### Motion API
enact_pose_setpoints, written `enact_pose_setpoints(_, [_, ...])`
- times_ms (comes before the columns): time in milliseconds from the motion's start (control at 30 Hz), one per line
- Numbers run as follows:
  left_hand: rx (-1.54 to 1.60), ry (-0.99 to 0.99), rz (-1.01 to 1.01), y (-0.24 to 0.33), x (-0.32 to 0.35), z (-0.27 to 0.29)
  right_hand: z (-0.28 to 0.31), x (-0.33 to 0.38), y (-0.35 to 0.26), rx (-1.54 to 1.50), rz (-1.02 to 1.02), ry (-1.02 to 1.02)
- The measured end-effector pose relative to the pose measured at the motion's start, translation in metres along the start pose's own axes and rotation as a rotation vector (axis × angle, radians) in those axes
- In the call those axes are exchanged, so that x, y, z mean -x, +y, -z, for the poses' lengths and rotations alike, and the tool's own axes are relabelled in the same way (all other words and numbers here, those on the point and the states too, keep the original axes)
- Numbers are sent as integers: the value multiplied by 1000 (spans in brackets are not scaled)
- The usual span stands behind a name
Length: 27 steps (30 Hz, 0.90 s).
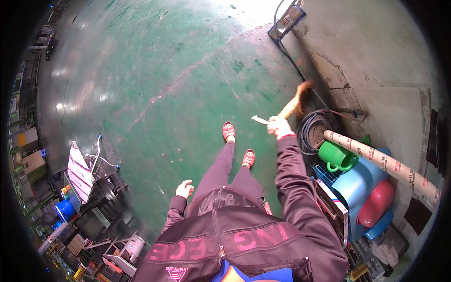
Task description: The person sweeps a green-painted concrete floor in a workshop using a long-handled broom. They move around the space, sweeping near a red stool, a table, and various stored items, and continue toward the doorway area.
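the right hand [279, 126], reached out ahead over the green floor [188, 108], is closed around a tan brush [290, 107] (or something very like one; it is a bit blurred). its frayed, brownish end points up and to the right of the hand, and a pale tip sticks out to the left. the left hand [184, 189], behind and to the left of the right one, hangs beside the left thigh with nothing in it, fingers loosely curled and partly spread.

just right of the right hand lies a coiled dark hose [307, 134]. nearer the body on that side are a green mug [334, 155], a long cardboard tube [376, 157] and 1 red basin [377, 203]. 2 red slippers [228, 130] are on the feet, left of the right hand.
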<state>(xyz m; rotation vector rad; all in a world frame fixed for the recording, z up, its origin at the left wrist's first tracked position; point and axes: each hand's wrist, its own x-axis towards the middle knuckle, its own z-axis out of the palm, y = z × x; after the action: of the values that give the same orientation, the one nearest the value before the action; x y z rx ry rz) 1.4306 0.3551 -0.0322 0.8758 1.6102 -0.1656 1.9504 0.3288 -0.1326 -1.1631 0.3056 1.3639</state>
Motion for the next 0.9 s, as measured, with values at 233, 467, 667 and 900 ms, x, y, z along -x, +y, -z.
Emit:
enact_pose_setpoints(233, [50,18,136,19,-20,20,-186,23,40,230,-355,91])
enact_pose_setpoints(467, [-14,-39,-31,79,-46,29,-217,82,-27,-182,-376,-270])
enact_pose_setpoints(667, [108,-28,-65,112,-70,35,-149,152,-58,-62,-220,-64])
enact_pose_setpoints(900, [137,-54,91,100,-64,-3,-24,163,-130,129,13,324])
